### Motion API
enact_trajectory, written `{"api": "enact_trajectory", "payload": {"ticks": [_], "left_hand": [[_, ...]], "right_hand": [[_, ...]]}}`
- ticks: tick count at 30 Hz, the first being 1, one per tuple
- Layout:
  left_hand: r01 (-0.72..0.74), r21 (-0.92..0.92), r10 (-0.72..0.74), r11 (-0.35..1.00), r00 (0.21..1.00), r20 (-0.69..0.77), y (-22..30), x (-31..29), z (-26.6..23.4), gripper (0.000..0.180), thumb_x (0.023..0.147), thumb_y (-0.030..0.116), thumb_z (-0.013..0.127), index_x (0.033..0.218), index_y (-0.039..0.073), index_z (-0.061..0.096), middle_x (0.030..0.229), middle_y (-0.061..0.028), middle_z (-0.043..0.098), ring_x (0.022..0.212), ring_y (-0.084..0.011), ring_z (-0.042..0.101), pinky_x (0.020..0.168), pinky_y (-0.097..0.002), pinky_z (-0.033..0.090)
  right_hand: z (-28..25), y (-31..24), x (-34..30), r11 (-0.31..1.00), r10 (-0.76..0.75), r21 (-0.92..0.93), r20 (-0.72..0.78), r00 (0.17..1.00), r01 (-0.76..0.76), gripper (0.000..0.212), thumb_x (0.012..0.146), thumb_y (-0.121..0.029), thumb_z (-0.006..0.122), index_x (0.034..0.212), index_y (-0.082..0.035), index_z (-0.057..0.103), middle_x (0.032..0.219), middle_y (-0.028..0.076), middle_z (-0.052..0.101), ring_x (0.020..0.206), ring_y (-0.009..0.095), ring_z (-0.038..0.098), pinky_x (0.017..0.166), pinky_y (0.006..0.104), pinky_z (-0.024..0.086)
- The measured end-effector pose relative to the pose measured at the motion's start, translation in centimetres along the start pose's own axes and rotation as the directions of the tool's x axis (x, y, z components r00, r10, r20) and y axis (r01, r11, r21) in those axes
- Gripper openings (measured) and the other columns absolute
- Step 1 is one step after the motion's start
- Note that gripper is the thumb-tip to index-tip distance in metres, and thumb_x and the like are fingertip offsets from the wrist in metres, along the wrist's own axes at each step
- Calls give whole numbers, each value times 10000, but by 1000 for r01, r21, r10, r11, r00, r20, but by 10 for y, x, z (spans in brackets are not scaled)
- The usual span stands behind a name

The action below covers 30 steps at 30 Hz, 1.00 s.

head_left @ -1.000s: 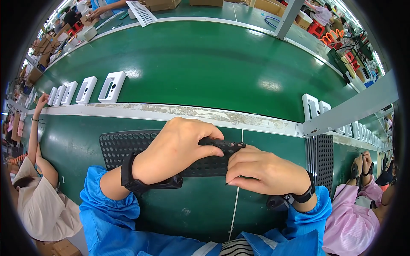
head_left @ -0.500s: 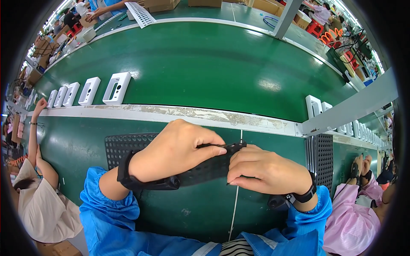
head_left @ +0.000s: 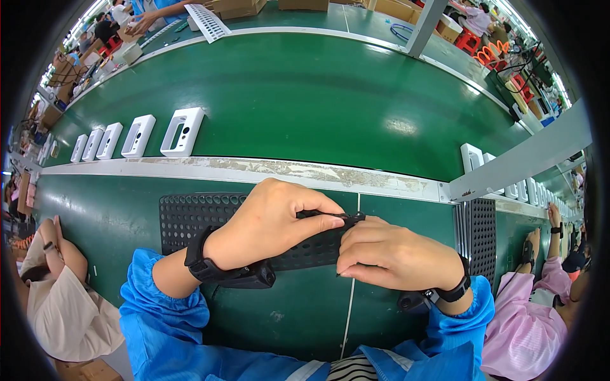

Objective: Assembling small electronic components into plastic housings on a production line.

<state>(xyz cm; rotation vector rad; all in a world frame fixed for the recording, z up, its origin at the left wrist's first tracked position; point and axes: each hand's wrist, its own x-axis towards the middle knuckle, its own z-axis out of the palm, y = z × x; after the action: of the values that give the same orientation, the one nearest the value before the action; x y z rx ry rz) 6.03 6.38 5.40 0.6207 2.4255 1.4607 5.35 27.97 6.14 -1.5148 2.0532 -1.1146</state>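
A black perforated sheet (head_left: 200, 219) lies on the green bench in front of me, its middle hidden beneath my left forearm. Thumb and forefinger of my left hand (head_left: 273, 216) pinch a dark edge at the sheet's right end. Just right of it, my right hand (head_left: 387, 251) is closed on the same end, fingers curled in. Between the two hands, a bunched black bit (head_left: 352, 218) shows; whether it is part of the sheet I cannot tell. A tiny dark tip pokes out below my right fingers.
More black perforated sheets (head_left: 481, 244) are stacked at the right. Beyond a worn white rail (head_left: 273, 170), several white rectangular housings (head_left: 182, 132) stand on the green belt (head_left: 286, 95). A white post (head_left: 527, 152) slants across the right. Co-workers sit on both sides.
The white housings have shifted right along the belt. My left hand has moved slightly right, and the sheet lies flatter. The left co-worker's arm has drawn back; the right one's has reached up toward the housings.
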Motion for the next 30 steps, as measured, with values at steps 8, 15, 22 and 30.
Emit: {"api": "enact_trajectory", "payload": {"ticks": [8,15,22,30], "left_hand": [[-175,20,176,984,978,-113,-8,3,0,144,748,122,714,845,20,684,781,-78,676,682,-154,627,614,-255,484],[-90,129,102,987,991,-84,-8,0,-6,246,747,185,702,898,-5,662,777,-149,658,664,-240,633,607,-310,482],[-37,95,34,995,999,37,-11,2,-10,279,739,196,713,916,-12,653,792,-154,657,693,-258,637,623,-310,485],[-30,160,18,987,997,76,-21,5,-17,307,724,181,734,959,2,653,850,-121,679,754,-186,652,692,-277,493]], "right_hand": [[-1,0,1,1000,12,-12,-19,1000,-13,60,794,-53,620,849,-38,602,839,65,564,840,246,557,806,352,420],[-3,0,0,998,47,-41,-33,998,-48,57,786,-49,621,838,-33,603,836,64,572,838,249,557,807,353,420],[-5,3,0,999,51,15,-17,999,-51,60,781,-46,626,836,-29,611,832,71,587,812,252,568,783,346,442],[-9,6,-1,990,137,21,14,990,-137,61,784,-55,635,834,-25,621,839,81,607,808,266,573,732,333,467]]}}
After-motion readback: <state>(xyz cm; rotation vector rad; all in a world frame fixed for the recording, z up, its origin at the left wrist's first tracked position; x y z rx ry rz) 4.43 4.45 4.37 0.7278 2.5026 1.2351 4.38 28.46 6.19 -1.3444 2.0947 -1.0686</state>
